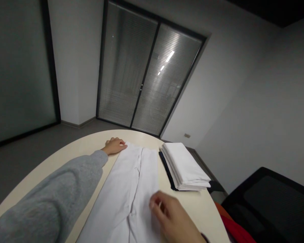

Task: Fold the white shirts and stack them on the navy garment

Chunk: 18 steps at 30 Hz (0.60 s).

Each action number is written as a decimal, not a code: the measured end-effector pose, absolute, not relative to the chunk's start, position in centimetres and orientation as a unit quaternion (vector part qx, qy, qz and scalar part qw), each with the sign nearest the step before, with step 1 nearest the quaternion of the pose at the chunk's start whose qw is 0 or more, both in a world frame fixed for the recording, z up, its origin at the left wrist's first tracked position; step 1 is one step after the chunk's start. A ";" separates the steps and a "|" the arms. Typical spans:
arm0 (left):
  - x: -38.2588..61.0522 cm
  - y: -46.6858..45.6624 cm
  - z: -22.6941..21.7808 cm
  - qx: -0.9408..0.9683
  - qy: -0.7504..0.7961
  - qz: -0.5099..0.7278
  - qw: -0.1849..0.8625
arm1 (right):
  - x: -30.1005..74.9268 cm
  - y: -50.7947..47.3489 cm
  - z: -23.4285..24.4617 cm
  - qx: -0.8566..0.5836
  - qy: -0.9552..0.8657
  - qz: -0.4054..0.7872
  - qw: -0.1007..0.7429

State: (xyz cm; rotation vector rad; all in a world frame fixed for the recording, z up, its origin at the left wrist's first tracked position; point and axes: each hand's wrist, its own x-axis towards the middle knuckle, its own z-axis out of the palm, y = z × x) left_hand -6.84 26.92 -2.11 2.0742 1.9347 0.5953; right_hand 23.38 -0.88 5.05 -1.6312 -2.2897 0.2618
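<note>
A white garment (131, 189) lies flat and lengthwise on the cream table (73, 152), with a seam running down its middle. My left hand (114, 145), arm stretched out in a grey sleeve, pinches the garment's far left corner. My right hand (171, 212) rests near me on the garment's right side, fingers curled onto the cloth.
A stack of folded white cloths (183, 165) sits on a dark folded piece at the table's right edge. A black chair (273, 199) stands at the right, with something red (233, 229) below it. Glass doors with blinds (147, 77) are beyond the table.
</note>
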 end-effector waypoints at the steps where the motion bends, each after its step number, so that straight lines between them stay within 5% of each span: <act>1: -6.5 27.0 -2.2 0.716 0.653 0.211 0.126 | 23.5 1.9 5.6 -0.585 -0.789 0.120 0.145; 8: -6.5 28.0 -2.6 0.710 0.601 0.304 0.204 | 22.2 15.9 2.7 -0.721 -0.675 0.060 0.143; 18: -5.2 29.2 -3.6 0.628 0.473 0.434 0.439 | 22.9 23.0 -2.1 -0.687 -0.600 0.218 0.346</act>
